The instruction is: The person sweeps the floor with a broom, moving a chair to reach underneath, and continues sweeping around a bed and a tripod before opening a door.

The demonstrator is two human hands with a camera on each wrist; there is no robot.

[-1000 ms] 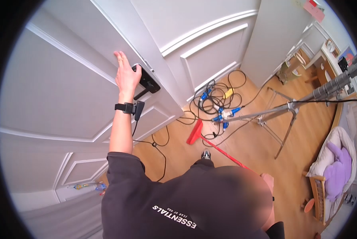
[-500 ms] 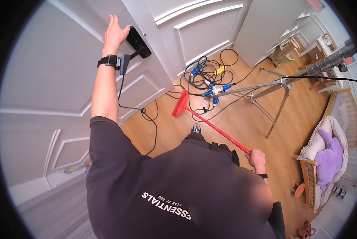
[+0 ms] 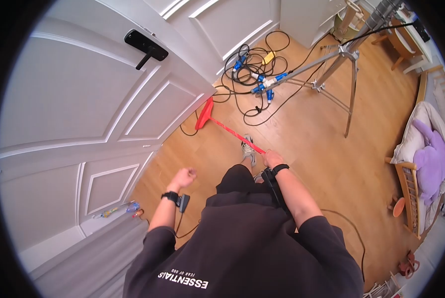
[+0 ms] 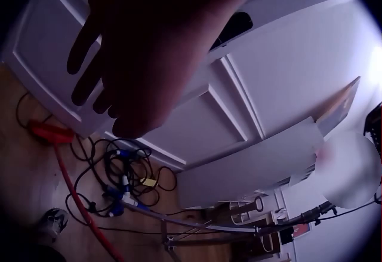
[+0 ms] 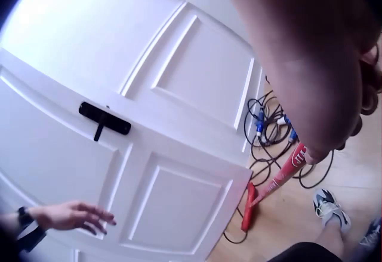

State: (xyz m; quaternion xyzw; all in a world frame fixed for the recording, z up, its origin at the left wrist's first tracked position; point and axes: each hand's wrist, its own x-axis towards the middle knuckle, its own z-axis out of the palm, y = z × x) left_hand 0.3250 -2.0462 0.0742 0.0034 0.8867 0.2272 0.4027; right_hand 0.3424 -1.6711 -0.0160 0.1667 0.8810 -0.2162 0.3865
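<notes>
A red broom (image 3: 232,134) slants over the wooden floor, its head at the foot of a white panelled door (image 3: 73,94). My right hand (image 3: 272,159) grips the upper part of its handle, in front of my legs; the right wrist view shows that palm's side (image 5: 310,77) with fingers curled round the stick. My left hand (image 3: 184,178) hangs in the air beside my body, apart from the door, holding nothing. Its fingers look loose and spread in the right wrist view (image 5: 74,215). High on the door sits a black lock plate with a lever handle (image 3: 145,48).
Tangled black cables with blue connectors (image 3: 262,79) lie on the floor past the broom head. A metal tripod stand (image 3: 327,74) rises at the right of them. Farther right are a wooden bed (image 3: 406,198) with a purple plush toy (image 3: 431,159). A grey curtain (image 3: 93,263) hangs lower left.
My left hand has left the door beside the black handle and dropped back towards my body. My right hand has come forward and left with the broom, whose head now reaches the door's foot.
</notes>
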